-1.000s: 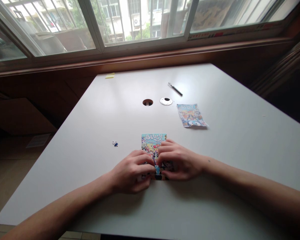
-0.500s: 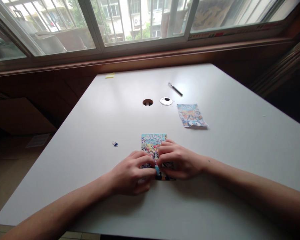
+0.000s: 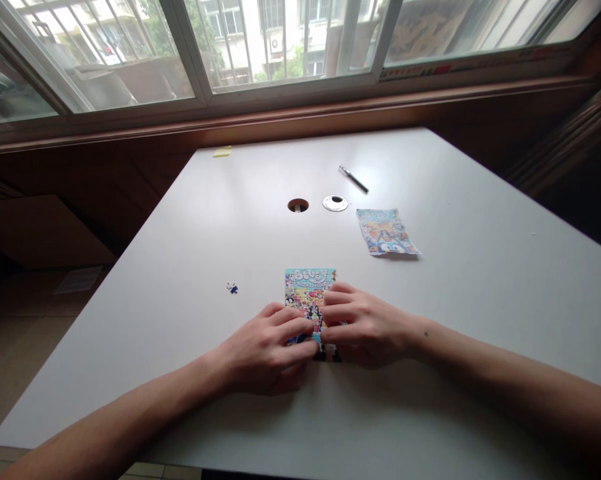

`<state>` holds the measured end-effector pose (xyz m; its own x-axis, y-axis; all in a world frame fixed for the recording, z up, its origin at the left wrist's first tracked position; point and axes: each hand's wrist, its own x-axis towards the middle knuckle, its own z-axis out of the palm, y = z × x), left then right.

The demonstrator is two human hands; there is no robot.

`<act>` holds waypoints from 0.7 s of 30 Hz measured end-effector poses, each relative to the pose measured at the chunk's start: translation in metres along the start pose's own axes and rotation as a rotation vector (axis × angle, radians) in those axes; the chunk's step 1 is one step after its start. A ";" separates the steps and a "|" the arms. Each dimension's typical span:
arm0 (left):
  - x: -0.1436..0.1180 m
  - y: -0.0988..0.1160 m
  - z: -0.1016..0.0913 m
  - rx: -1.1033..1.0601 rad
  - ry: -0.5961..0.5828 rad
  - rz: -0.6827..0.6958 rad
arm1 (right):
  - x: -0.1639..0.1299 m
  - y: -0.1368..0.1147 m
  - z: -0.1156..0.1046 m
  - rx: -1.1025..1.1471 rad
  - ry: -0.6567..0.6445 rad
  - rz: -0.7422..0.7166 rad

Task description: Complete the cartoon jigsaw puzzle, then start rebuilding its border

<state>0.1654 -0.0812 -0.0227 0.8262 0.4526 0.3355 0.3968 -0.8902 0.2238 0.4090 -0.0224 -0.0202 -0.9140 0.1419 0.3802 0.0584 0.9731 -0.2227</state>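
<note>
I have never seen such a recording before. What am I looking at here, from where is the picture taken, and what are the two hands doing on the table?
There is no machine here. A person wears a camera on the head, and it looks forward and down, so you see that person's own arms reaching in from the bottom edge.

The left hand and the right hand lie side by side on a small colourful jigsaw puzzle, which lies flat on the white table. Their fingertips meet over its lower part and press on it; whether they pinch a loose piece is hidden.

Elsewhere on the table are one loose puzzle piece on the left, a colourful printed sheet on the right, a pen, a round cable hole, its silver cover beside it, and a yellow note at the far edge. Behind is a window.
</note>
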 end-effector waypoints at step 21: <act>-0.066 -0.093 -0.071 -0.031 -0.022 -0.438 | -0.001 0.013 0.002 0.330 0.392 0.498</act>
<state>0.0453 -0.0243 -0.0009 0.5913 0.7854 0.1832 0.6997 -0.6126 0.3677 0.4100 -0.0097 -0.0250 -0.5949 0.6705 0.4433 0.2507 0.6788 -0.6902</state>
